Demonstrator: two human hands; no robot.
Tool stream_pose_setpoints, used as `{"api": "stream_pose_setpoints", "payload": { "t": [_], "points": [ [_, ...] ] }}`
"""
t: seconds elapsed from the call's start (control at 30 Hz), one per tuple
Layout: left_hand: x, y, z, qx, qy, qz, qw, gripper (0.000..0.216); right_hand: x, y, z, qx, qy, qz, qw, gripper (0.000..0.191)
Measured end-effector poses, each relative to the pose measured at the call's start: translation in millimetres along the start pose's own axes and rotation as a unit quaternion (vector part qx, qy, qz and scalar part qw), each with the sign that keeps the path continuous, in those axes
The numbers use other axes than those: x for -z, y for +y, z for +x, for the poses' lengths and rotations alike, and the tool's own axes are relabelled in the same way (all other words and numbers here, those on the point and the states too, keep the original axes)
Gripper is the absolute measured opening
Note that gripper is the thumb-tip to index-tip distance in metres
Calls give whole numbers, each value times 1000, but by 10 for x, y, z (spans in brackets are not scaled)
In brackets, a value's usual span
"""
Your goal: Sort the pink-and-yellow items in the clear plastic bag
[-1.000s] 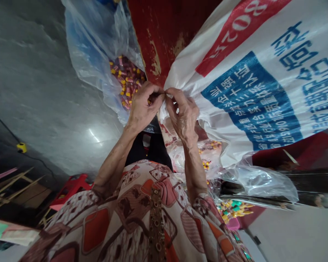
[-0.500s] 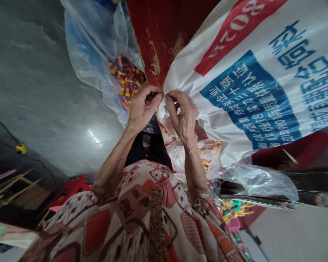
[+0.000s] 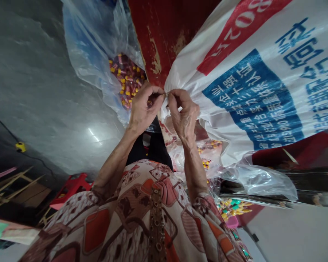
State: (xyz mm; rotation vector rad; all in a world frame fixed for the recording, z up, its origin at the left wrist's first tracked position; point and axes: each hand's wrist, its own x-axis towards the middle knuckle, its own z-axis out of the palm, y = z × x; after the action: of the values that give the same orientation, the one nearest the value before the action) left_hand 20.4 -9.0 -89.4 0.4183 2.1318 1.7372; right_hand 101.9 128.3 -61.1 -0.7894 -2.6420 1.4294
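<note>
My left hand (image 3: 142, 109) and my right hand (image 3: 183, 115) are raised close together in front of me, fingertips nearly touching. Each is closed in a pinch on a thin, small item between them that I cannot make out. Right behind the fingertips lies the gathered edge of a large white woven sack (image 3: 251, 87) with red and blue print. To the left, a clear plastic bag (image 3: 98, 54) holds several small red and yellow pieces (image 3: 127, 82).
A worn red panel (image 3: 164, 32) stands between the bag and the sack. More clear plastic bags (image 3: 259, 180) and yellow-green pieces (image 3: 232, 207) lie at lower right. A red plastic stool (image 3: 71, 187) and a wooden frame (image 3: 8, 185) sit at lower left on the grey floor (image 3: 38, 87).
Both hands stay together at the sack's edge. The fingers shifted slightly, and the pinch tightened around the thin item between them.
</note>
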Motion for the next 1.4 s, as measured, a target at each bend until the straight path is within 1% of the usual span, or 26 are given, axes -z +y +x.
{"api": "stream_pose_setpoints", "payload": {
  "t": [0.13, 0.23, 0.43, 0.6, 0.73, 0.87, 0.97, 1.03, 1.1, 1.3, 1.4],
  "points": [
    [-85, -115, -76, 87, 18, -70, 994, 36, -34, -6, -13, -24, 12, 50, 998, 35],
    [-134, -148, -102, 111, 25, -104, 988, 44, -37, -3, -13, -24, 16, 68, 997, 32],
    [-170, -153, -110, 104, 53, -182, 976, 49, -40, 20, -14, -24, 26, 79, 996, 33],
    [-176, -101, -95, 119, 59, -183, 974, 46, -43, 47, -28, -16, 19, 68, 997, 39],
    [-171, -45, -51, 106, 52, -156, 981, 55, -42, 62, -29, -7, 13, 66, 998, 37],
    [-158, -48, -32, 112, 45, -127, 985, 43, -45, 69, -27, -2, 20, 87, 996, 29],
    [-163, -76, -49, 121, 57, -155, 979, 39, -47, 65, -28, -5, 26, 99, 995, 26],
    [-174, -89, -52, 111, 65, -176, 976, 41, -48, 59, -28, -3, 27, 100, 995, 28],
    [-184, -90, -37, 92, 60, -178, 978, 42, -47, 56, -28, 0, 27, 99, 995, 30],
    [-175, -64, 23, 93, 51, -106, 989, 22, -45, 65, -21, -16, 14, 79, 997, 41],
    [-174, -93, -17, 87, 48, -141, 985, 22, -38, 52, -33, -16, 11, 88, 996, 40]
  ]
}}
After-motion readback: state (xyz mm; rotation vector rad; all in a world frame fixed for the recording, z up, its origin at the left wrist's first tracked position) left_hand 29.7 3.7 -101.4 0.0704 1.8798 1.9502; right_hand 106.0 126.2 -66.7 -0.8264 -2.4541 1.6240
